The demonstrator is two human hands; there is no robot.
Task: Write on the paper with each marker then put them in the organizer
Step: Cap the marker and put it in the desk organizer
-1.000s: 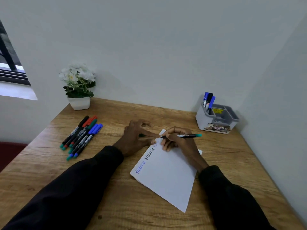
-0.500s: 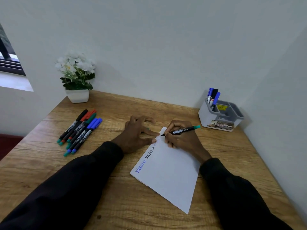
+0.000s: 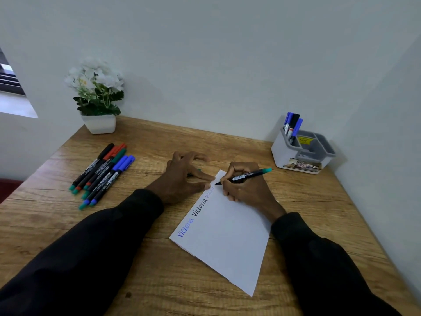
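Marker (image 3: 247, 176) pinched in right hand (image 3: 248, 190), tip at far corner of paper (image 3: 227, 236), tail aimed right toward organizer (image 3: 281, 155); left hand (image 3: 182, 176) splayed, fingertips pinning the paper edge.

We take this for a small study or office nook. A wood-grain desk (image 3: 159, 281) sits in a corner where plain pale walls (image 3: 227, 65) meet, and a window (image 3: 9, 83) just shows at the left edge. On the desk we find writing gear: a grey and white organizer (image 3: 300, 156) with markers (image 3: 292, 126) standing in one compartment, a row of loose markers (image 3: 102, 174) lying side by side, and a sheet of paper (image 3: 227, 242). A white pot of flowers (image 3: 96, 96) stands by the back wall.
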